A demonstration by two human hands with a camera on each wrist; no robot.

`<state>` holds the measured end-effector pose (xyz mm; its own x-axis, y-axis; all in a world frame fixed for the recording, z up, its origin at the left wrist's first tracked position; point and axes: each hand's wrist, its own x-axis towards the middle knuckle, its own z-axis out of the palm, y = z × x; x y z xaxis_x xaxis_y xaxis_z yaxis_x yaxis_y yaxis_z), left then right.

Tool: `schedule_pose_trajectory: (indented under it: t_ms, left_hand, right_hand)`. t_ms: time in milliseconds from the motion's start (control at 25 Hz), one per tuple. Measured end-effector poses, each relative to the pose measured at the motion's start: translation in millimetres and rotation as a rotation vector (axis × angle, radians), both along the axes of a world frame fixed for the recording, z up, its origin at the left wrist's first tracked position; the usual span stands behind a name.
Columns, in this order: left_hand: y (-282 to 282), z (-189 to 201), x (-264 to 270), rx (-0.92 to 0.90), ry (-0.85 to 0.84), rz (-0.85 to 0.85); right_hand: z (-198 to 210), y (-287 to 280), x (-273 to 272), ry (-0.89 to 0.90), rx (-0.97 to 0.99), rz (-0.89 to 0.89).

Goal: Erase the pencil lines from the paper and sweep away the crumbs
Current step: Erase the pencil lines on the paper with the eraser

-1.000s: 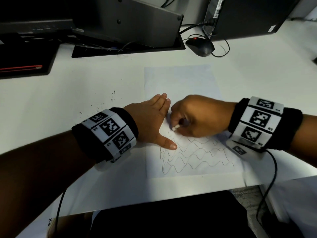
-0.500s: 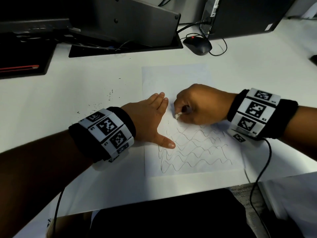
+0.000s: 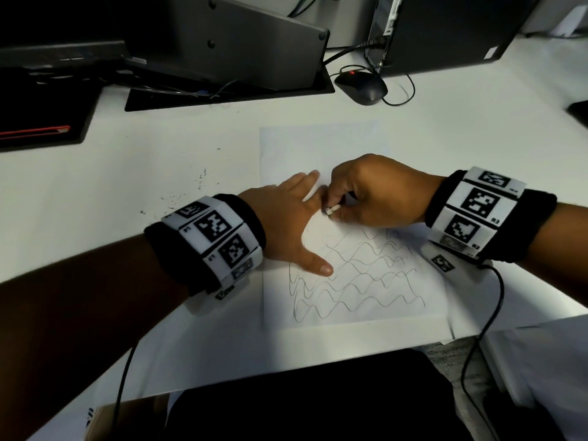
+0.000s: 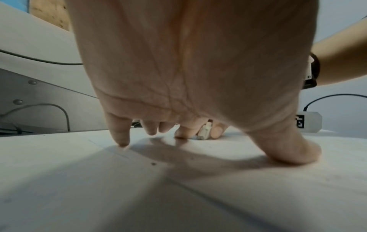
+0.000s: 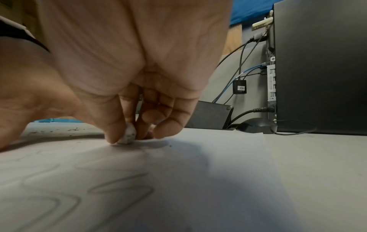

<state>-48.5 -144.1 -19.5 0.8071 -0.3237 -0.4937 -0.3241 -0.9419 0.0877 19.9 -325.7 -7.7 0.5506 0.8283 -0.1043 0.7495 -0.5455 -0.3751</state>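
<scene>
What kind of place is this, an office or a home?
Most likely an office or computer workstation. A white desk carries a wired mouse, a black computer tower with cables plugged into its back, and what looks like a monitor stand.

A: What carries everything?
B: A white counter [image 3: 477, 128].
A: What lies on it?
B: A paper [image 3: 321, 144], dark crumbs [image 3: 178, 198] left of it, a black mouse [image 3: 361, 85] behind.
</scene>
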Motion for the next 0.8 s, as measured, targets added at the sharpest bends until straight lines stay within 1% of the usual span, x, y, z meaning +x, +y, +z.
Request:
schedule_pose_trajectory:
  t_ms: [80, 240, 320, 400, 480, 560, 720, 800]
  left_hand:
    - [-6, -4, 4, -0.028, -0.007, -0.020]
    - [-7, -6, 4, -0.001, 0.019, -0.013]
    - [-7, -7, 4, -0.009, 0.022, -0.006]
    - [-8, -7, 4, -0.013, 0.019, -0.002]
    - [-6, -6, 3, -0.016, 0.019, -0.012]
    - [-6, -6, 2, -0.015, 0.028, -0.018]
    - [-7, -7, 3, 0.008, 0.012, -0.012]
    - [-7, -7, 3, 0.006, 0.018, -0.012]
  right_hand:
    - [1, 1, -4, -0.004, 0.008, 0.016]
    - [-1, -2, -22, 0.062, -0.007, 0.183]
    - [0, -4, -16, 0.067, -0.001, 0.140]
    - [2, -3, -12, 0.027, 0.007, 0.078]
    - [-1, 1, -17, 0.023, -0.022, 0.131]
    - [0, 1, -25, 0.071, -0.062, 0.193]
    - [4, -6, -11, 0.025, -0.006, 0.067]
    - [2, -7, -20, 0.052, -0.010, 0.121]
